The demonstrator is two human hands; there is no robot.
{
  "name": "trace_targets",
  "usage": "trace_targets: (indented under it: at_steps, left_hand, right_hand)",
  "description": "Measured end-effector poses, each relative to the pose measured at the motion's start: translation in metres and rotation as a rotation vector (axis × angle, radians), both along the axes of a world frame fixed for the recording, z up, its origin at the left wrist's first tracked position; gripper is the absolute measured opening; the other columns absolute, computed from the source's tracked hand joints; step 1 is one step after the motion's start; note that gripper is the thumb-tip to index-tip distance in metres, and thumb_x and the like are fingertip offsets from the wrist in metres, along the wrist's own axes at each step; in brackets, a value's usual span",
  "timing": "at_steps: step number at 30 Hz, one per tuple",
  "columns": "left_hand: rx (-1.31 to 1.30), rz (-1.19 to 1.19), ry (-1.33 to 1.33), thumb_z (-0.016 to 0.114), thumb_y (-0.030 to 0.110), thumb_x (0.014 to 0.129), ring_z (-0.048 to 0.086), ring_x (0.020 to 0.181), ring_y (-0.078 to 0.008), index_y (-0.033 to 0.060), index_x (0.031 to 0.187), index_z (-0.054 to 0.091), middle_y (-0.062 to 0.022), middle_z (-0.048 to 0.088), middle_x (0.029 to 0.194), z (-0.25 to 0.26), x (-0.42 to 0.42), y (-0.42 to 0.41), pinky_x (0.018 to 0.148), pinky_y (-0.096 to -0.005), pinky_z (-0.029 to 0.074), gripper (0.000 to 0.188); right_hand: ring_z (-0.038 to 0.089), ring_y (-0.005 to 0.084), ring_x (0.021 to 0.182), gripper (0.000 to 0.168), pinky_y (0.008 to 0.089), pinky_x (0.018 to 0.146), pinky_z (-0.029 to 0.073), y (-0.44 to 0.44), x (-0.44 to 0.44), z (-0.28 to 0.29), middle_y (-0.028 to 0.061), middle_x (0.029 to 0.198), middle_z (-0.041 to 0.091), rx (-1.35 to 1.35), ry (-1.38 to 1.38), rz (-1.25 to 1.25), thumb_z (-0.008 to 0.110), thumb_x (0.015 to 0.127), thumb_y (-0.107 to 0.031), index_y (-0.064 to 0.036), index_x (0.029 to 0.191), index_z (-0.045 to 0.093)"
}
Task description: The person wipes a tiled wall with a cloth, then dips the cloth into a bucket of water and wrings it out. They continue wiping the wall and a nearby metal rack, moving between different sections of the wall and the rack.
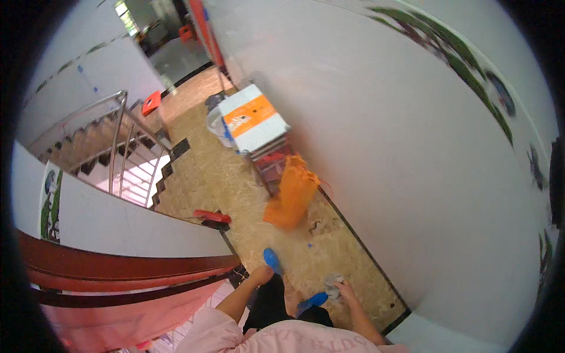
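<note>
My right hand (344, 290) is low at the right of my legs, holding a crumpled greyish-white cloth or wad (334, 282). My left hand (262, 275) is at my left knee, near one blue shoe (272, 259); its fingers are not clear. The other blue shoe (314, 301) is between my legs and the right hand. In front of me an orange bag (293, 196) stands slightly blurred on the marbled floor (198, 172), against a metal rack (265, 170) with a white and orange box (252, 115) on top.
A red dustpan or brush head (212, 216) lies by the left wall corner. Stairs with a metal railing (115, 145) drop away at the left. A white bucket (216, 125) stands behind the rack. A long white wall (375, 145) runs along the right; a dark red door frame (123, 267) is at lower left.
</note>
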State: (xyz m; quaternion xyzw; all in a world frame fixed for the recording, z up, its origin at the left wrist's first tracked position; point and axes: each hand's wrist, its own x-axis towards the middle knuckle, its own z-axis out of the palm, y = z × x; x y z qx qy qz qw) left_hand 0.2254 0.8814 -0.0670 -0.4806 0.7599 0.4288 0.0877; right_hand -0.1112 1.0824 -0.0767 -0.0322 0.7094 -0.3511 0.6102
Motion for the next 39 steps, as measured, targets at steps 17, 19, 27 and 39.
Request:
trace_targets:
  at_steps: [17, 19, 27, 39]
  left_hand:
    - [-0.030, 0.433, -0.098, 0.044, 0.025, 0.091, 0.064, 0.095, -0.0434, -0.0031, 0.094, 0.069, -0.0273, 0.066, 0.099, 0.037, 0.199, -0.260, 0.086, -0.0508, 0.049, 0.038]
    - [-0.043, 0.446, -0.089, 0.044, 0.025, 0.091, 0.064, 0.094, -0.0431, -0.0034, 0.095, 0.069, -0.0268, 0.066, 0.099, 0.034, 0.221, -0.269, 0.084, -0.0507, 0.050, 0.037]
    - [-0.082, 0.591, 0.015, 0.054, 0.033, 0.091, 0.063, 0.097, -0.0392, 0.0042, 0.102, 0.067, -0.0209, 0.067, 0.102, 0.038, 0.256, -0.436, 0.083, -0.0477, 0.050, 0.033]
    - [0.035, 0.953, -0.112, 0.055, 0.040, 0.092, 0.062, 0.102, -0.0419, 0.0011, 0.103, 0.067, -0.0249, 0.067, 0.100, 0.082, 0.371, -0.587, 0.086, -0.0497, 0.049, 0.042]
  right_hand:
    - [0.058, 0.0164, 0.084, 0.034, 0.0312, 0.074, 0.047, -0.561, 0.300, 0.099, 0.0057, 0.091, 0.063, -0.463, 0.154, 0.682, 0.063, 0.091, -0.028, -0.004, 0.114, 0.062]
    - [0.059, 0.0157, 0.090, 0.036, 0.0309, 0.075, 0.047, -0.603, 0.338, 0.160, 0.0060, 0.098, 0.065, -0.490, 0.026, 0.723, 0.062, 0.092, -0.031, -0.004, 0.116, 0.063]
    - [0.055, 0.0105, 0.085, 0.035, 0.0269, 0.074, 0.044, -0.819, 0.380, 0.150, 0.0009, 0.097, 0.063, -0.580, 0.036, 0.600, 0.066, 0.092, -0.031, -0.004, 0.114, 0.064]
    - [0.050, 0.0139, 0.078, 0.025, 0.0307, 0.067, 0.041, -1.075, 0.403, 0.108, 0.0013, 0.086, 0.059, -0.538, 0.074, 0.440, 0.065, 0.089, -0.026, -0.004, 0.100, 0.063]
